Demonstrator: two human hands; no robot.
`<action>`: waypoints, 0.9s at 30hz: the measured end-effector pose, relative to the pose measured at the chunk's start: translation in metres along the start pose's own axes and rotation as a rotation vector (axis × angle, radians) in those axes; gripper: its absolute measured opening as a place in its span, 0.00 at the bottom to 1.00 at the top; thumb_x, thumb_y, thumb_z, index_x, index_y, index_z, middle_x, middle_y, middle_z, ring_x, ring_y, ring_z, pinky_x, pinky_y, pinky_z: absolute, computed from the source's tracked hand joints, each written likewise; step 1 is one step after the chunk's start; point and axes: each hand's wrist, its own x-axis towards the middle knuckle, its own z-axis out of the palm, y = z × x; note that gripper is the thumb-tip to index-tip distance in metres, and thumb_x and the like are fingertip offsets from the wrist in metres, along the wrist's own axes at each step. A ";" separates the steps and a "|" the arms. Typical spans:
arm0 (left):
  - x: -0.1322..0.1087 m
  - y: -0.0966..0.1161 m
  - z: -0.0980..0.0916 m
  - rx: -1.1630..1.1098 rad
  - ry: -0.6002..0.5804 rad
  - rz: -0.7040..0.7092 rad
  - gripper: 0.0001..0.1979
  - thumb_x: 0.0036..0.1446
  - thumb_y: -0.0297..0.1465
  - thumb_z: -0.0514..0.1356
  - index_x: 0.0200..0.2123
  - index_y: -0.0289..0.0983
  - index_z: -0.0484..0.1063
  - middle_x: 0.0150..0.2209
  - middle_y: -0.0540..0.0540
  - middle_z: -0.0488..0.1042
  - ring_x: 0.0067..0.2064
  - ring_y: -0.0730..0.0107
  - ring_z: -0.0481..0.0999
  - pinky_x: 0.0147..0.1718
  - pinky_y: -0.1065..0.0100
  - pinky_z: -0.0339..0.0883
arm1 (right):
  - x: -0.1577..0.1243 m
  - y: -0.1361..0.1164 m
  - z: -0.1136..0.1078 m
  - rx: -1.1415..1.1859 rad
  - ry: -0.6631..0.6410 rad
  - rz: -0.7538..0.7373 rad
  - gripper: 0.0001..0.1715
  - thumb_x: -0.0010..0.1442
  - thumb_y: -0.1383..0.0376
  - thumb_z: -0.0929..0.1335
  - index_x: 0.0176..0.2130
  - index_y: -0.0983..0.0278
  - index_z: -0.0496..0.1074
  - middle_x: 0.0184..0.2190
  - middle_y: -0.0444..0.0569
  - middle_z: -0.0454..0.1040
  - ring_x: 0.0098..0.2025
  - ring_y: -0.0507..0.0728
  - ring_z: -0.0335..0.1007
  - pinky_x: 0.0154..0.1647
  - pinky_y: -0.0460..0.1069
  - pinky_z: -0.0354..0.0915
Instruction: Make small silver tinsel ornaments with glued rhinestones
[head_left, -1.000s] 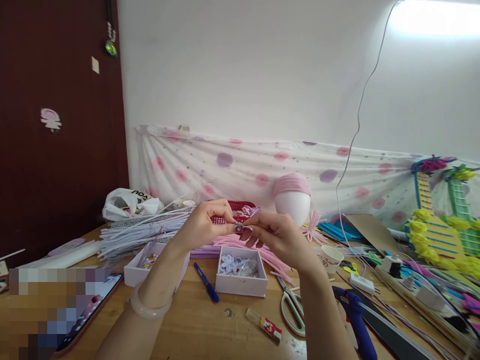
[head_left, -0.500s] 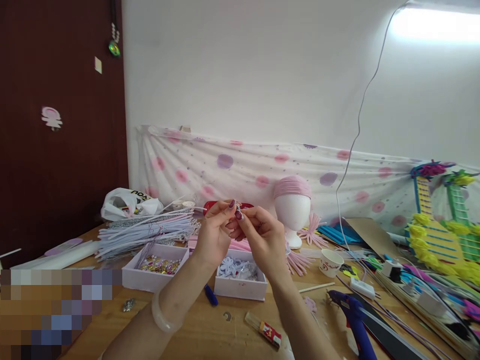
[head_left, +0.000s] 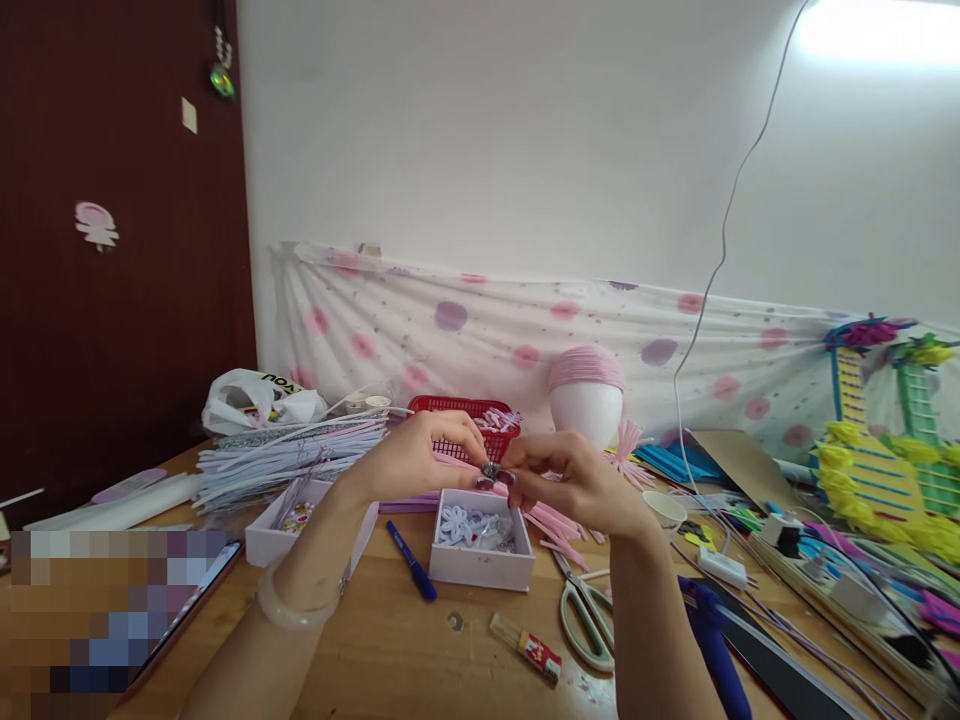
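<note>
Both hands meet above the white box of pale flower shapes and clear packets. Between their fingertips is a small dark silvery piece, too small to make out fully. My left hand, with a pale bangle on its wrist, pinches the piece from the left. From the right, my right hand has its thumb and fingers closed on the piece's other side. A second white box with gold and pink gems is partly hidden behind my left forearm.
A blue pen, scissors, a lighter and a blue glue gun lie on the table. Behind are white stems, a red basket and a foam head. Cables and a paper cup are at the right.
Both hands have come down from in front of the red basket, and my wrists have spread apart. The small piece is lower with them. The basket, pen and scissors show more fully.
</note>
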 end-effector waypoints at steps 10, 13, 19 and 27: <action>-0.006 0.003 0.014 0.356 -0.224 0.033 0.08 0.45 0.22 0.69 0.20 0.39 0.78 0.28 0.49 0.77 0.32 0.66 0.76 0.30 0.70 0.64 | -0.001 -0.004 0.006 -0.200 -0.231 0.000 0.12 0.60 0.75 0.66 0.31 0.65 0.78 0.21 0.42 0.77 0.22 0.50 0.74 0.20 0.42 0.67; -0.006 0.005 0.011 0.357 -0.159 0.046 0.11 0.46 0.19 0.67 0.18 0.38 0.76 0.26 0.50 0.74 0.29 0.69 0.74 0.29 0.70 0.62 | -0.002 -0.005 0.006 -0.227 -0.157 0.035 0.13 0.61 0.75 0.66 0.32 0.65 0.79 0.24 0.45 0.79 0.25 0.51 0.77 0.24 0.43 0.70; -0.004 0.004 -0.005 0.113 -0.028 0.079 0.07 0.48 0.25 0.68 0.20 0.38 0.78 0.27 0.48 0.75 0.31 0.68 0.74 0.32 0.68 0.65 | -0.004 -0.005 0.007 -0.036 0.005 0.055 0.10 0.64 0.68 0.67 0.37 0.66 0.80 0.28 0.49 0.82 0.30 0.53 0.80 0.30 0.46 0.76; 0.004 0.001 0.009 -0.453 0.307 0.094 0.11 0.45 0.34 0.74 0.20 0.36 0.78 0.30 0.47 0.73 0.33 0.71 0.71 0.34 0.68 0.65 | 0.006 -0.005 0.024 0.246 0.294 -0.002 0.12 0.60 0.58 0.72 0.36 0.65 0.77 0.28 0.49 0.82 0.28 0.54 0.81 0.30 0.46 0.76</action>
